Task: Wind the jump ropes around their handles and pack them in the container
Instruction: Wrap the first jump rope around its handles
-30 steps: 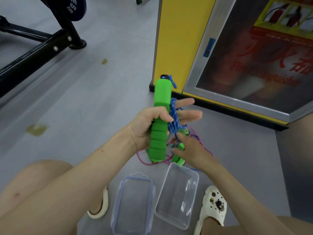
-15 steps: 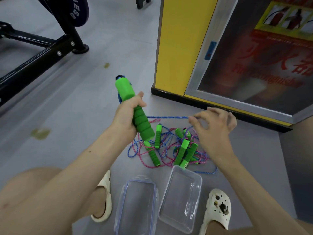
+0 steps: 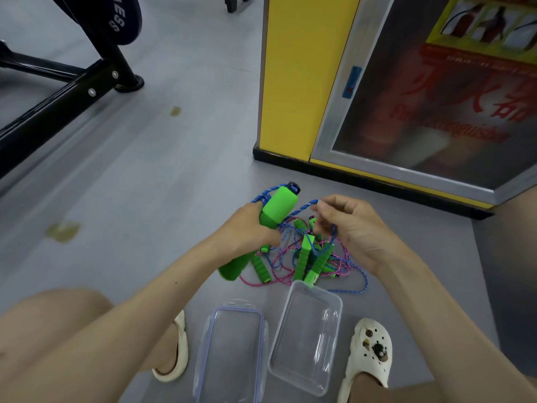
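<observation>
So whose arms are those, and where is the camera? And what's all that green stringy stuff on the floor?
There is no machine here, just a person. The camera sits on their head and looks down, so you see their own arms, knees and shoes.

The left hand grips a fat green handle of a jump rope. The right hand pinches a blue cord in its fingertips.

Under the hands, on the grey floor, lies a tangled pile of jump ropes: green handles with blue and pink cords.

Closer to the person sits a clear plastic box with nothing in it, and its lid lies right beside it.
</observation>
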Demonstrator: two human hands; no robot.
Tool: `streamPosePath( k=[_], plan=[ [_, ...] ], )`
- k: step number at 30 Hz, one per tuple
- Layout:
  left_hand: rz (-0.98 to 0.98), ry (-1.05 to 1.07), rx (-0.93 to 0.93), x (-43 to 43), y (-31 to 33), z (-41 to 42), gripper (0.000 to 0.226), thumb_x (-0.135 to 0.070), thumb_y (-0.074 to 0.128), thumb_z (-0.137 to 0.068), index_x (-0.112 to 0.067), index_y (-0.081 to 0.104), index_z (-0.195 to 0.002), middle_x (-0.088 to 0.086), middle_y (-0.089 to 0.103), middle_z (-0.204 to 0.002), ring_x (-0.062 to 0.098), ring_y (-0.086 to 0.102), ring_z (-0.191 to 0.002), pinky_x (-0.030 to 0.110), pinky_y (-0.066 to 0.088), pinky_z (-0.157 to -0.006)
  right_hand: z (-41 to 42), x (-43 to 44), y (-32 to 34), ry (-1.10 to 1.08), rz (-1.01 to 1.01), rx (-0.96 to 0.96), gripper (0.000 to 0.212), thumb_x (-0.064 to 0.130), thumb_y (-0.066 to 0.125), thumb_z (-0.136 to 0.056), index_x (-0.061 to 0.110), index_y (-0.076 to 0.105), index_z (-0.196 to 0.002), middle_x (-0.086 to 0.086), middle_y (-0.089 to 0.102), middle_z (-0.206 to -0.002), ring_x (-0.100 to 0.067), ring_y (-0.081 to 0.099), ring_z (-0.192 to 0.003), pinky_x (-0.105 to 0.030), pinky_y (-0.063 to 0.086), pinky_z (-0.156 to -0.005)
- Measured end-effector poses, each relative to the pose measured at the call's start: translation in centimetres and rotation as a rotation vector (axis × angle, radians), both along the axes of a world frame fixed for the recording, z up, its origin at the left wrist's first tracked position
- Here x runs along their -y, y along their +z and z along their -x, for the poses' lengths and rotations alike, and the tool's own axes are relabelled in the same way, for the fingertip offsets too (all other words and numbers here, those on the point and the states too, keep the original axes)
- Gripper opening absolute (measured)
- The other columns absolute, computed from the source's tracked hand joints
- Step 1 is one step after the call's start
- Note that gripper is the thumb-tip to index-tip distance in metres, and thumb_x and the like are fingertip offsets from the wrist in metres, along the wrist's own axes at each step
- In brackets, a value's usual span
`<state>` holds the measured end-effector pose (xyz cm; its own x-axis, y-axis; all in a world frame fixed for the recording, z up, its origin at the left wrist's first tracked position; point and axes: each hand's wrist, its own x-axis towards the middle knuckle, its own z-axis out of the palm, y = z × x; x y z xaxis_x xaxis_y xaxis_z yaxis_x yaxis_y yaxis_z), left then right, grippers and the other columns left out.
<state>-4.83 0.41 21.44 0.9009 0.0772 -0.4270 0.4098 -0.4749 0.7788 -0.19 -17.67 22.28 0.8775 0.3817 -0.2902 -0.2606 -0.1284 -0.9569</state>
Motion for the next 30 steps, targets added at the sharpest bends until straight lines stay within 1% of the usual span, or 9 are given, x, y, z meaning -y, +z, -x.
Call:
streamPosePath(
  k=[4, 10, 13, 15, 17, 20, 25, 27, 30],
  plan=[
    [0.393, -0.094, -0.145, 0.6, 0.1, 0.7, 0.032, -0.007, 0.062, -0.058, 0.002, 0.064, -0.088, 0.011, 0.062, -0.061, 0.026, 0.057, -0.064, 0.031, 0.045, -0.068, -0.4, 0.2, -0.5, -0.086, 0.009, 0.01, 0.013, 0.014, 0.057, -0.092, 0.011, 0.064, -0.082, -0.001, 0.069, -0.066, -0.013, 0.063, -0.07, -0.026, 0.045, -0.072],
    [0.925, -0.208, -0.087, 2.1, 1.0, 1.3, 0.021, -0.01, 0.055, -0.059, -0.003, 0.07, -0.074, 0.008, 0.047, -0.042, 0.02, 0.053, -0.048, 0.028, 0.05, -0.081, 0.0, -0.2, -1.9, -0.138, -0.099, -0.168, 0.012, 0.019, 0.059, -0.091, 0.008, 0.062, -0.086, 0.0, 0.063, -0.06, -0.014, 0.059, -0.063, -0.027, 0.046, -0.067],
    [1.073, -0.17, -0.021, 2.3, 1.3, 0.9, 0.031, -0.008, 0.049, -0.06, -0.005, 0.075, -0.076, 0.006, 0.054, -0.047, 0.02, 0.061, -0.059, 0.033, 0.051, -0.088, 0.5, -0.4, -2.3, -0.054, -0.05, -0.185, 0.011, 0.008, 0.053, -0.093, 0.009, 0.061, -0.086, -0.009, 0.065, -0.068, -0.012, 0.058, -0.051, -0.021, 0.046, -0.053],
    [1.21, -0.13, -0.003, 2.6, 1.4, 0.6, 0.041, -0.007, 0.051, -0.058, -0.005, 0.076, -0.09, 0.009, 0.063, -0.057, 0.024, 0.067, -0.071, 0.033, 0.054, -0.083, 0.9, -0.4, -2.4, 0.022, 0.063, -0.121, 0.034, -0.004, 0.042, -0.089, 0.017, 0.062, -0.07, -0.002, 0.065, -0.064, -0.004, 0.058, -0.051, -0.015, 0.045, -0.055],
    [1.301, -0.092, -0.023, 2.7, 1.3, 0.4, 0.045, -0.006, 0.045, -0.064, -0.005, 0.075, -0.097, 0.01, 0.069, -0.069, 0.025, 0.069, -0.083, 0.034, 0.056, -0.081, 1.2, -0.7, -2.5, 0.053, 0.149, -0.1, 0.034, 0.004, 0.044, -0.091, 0.018, 0.067, -0.07, -0.001, 0.068, -0.069, -0.006, 0.058, -0.056, -0.015, 0.042, -0.05],
    [1.309, -0.083, -0.036, 2.6, 1.2, 0.2, 0.049, -0.006, 0.041, -0.068, -0.009, 0.074, -0.104, 0.01, 0.074, -0.084, 0.023, 0.068, -0.094, 0.035, 0.053, -0.088, 1.2, -1.0, -2.8, 0.078, 0.247, -0.095, 0.027, 0.021, 0.045, -0.097, 0.009, 0.068, -0.092, -0.016, 0.068, -0.082, -0.018, 0.05, -0.062, -0.023, 0.037, -0.049],
    [1.24, 0.258, 0.14, 2.0, 1.5, -0.6, 0.057, -0.003, 0.042, -0.071, -0.007, 0.053, -0.127, 0.013, 0.071, -0.111, 0.022, 0.063, -0.112, 0.032, 0.047, -0.099, 1.9, -1.4, -2.7, 0.261, 0.277, -0.002, 0.02, 0.009, 0.053, -0.095, 0.016, 0.065, -0.08, 0.001, 0.065, -0.073, -0.005, 0.055, -0.06, -0.014, 0.044, -0.06],
    [1.216, 0.42, 0.215, 1.4, 1.6, -1.0, 0.05, 0.002, 0.035, -0.079, -0.012, 0.055, -0.123, 0.008, 0.071, -0.109, 0.019, 0.061, -0.116, 0.033, 0.039, -0.106, 2.2, -1.4, -3.1, 0.372, 0.368, 0.017, 0.015, 0.013, 0.058, -0.092, 0.013, 0.068, -0.081, -0.005, 0.068, -0.077, -0.008, 0.06, -0.068, -0.021, 0.05, -0.074],
    [0.896, 0.399, 0.196, 0.7, 2.0, -0.9, 0.049, 0.004, 0.037, -0.084, -0.024, 0.075, -0.096, -0.007, 0.069, -0.113, 0.01, 0.053, -0.101, 0.016, 0.046, -0.073, 2.1, -1.1, -3.0, 0.374, 0.453, 0.072, 0.013, 0.02, 0.063, -0.089, 0.013, 0.07, -0.081, -0.013, 0.069, -0.082, -0.02, 0.061, -0.076, -0.036, 0.049, -0.079]
  ],
)
